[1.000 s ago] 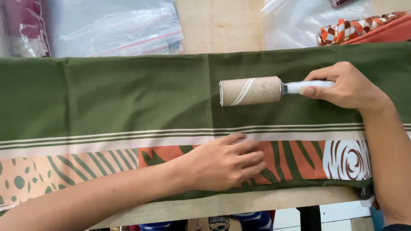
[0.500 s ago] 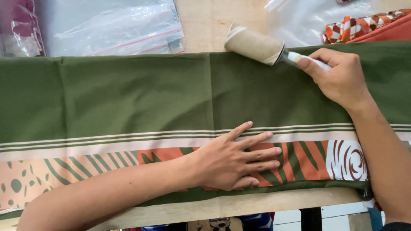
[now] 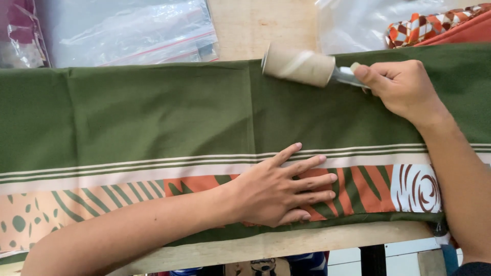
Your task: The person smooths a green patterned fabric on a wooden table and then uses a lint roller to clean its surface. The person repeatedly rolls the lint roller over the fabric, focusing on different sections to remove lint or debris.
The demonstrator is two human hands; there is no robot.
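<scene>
A green cloth (image 3: 153, 112) with a patterned orange, cream and white border lies flat across a wooden table (image 3: 255, 25). My left hand (image 3: 279, 189) rests flat on the border, fingers spread, pressing the cloth down. My right hand (image 3: 401, 89) grips the pale handle of a lint roller (image 3: 299, 65). The roller's tan drum sits at the cloth's far edge, tilted slightly, to the left of my right hand.
Clear plastic zip bags (image 3: 128, 30) lie behind the cloth at the upper left, with a dark red item (image 3: 18, 30) at the far left. Another clear bag (image 3: 353, 23) and an orange patterned fabric (image 3: 434, 28) lie at the upper right. The table's front edge (image 3: 307, 243) runs below the cloth.
My right hand has carried the lint roller from the cloth's middle up to its far edge. My left hand has spread its fingers flat and stayed on the border.
</scene>
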